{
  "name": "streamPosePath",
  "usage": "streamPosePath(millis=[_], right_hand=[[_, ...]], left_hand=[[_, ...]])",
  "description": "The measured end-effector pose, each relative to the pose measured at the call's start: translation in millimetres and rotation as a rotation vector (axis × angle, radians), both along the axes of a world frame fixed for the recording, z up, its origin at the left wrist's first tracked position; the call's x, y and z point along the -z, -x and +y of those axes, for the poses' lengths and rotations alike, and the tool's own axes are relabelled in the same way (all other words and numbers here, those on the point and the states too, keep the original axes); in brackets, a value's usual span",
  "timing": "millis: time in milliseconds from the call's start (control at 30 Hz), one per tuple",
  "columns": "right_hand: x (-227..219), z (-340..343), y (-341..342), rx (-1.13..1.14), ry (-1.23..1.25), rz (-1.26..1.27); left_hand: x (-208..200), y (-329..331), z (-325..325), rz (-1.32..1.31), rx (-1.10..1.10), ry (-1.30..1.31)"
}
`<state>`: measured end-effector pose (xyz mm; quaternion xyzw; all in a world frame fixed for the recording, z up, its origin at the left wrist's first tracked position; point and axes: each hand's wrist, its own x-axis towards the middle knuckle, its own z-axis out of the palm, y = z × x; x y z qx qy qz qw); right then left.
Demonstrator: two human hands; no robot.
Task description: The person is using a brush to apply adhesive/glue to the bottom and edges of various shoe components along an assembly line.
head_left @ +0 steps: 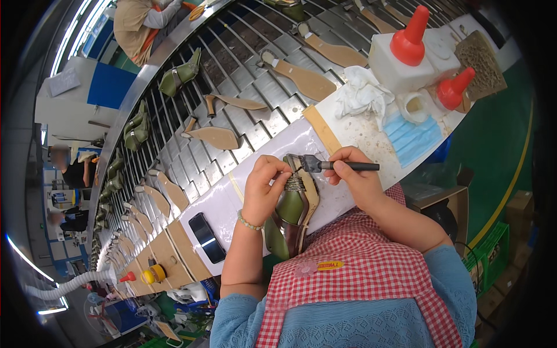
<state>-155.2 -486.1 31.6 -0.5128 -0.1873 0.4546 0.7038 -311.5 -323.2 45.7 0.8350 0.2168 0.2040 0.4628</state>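
In front of my body a green shoe with a brown edge lies on its side on a white sheet. My left hand, a beaded bracelet at its wrist, is closed in a pinch on the gathered edge near the shoe's upper end. Between the thumb and fingers of my right hand is a black-handled brush, held nearly level. Its dark bristles touch or nearly touch the shoe just beyond my left fingertips; the exact contact is too small to tell.
A slatted metal conveyor carries tan soles and green shoes. At the right stand a white bottle with a red nozzle, an open jar, crumpled tissue and a blue mask. A phone lies left.
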Motion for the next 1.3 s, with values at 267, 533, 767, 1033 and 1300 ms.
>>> streamPosePath(millis=[267, 533, 767, 1033, 1300], right_hand=[[7.0, -15.7, 9.4, -0.080, -0.078, -0.421], [1.2, -15.6, 14.7, -0.106, -0.097, -0.580], [4.9, -12.3, 19.7, -0.077, -0.146, -0.755], [-5.7, -12.7, 18.1, -0.192, 0.014, -0.591], [-0.2, -14.4, 16.3, -0.119, 0.007, -0.618]], left_hand=[[-9.7, 2.8, 6.6, 0.096, 0.053, 0.053], [-18.2, 6.2, 7.0, 0.143, 0.085, -0.013], [-14.7, 8.8, 3.4, 0.110, 0.042, 0.001], [-11.4, 18.2, -10.8, 0.060, -0.016, -0.198], [-14.9, 21.5, -18.4, 0.067, -0.068, -0.274]])
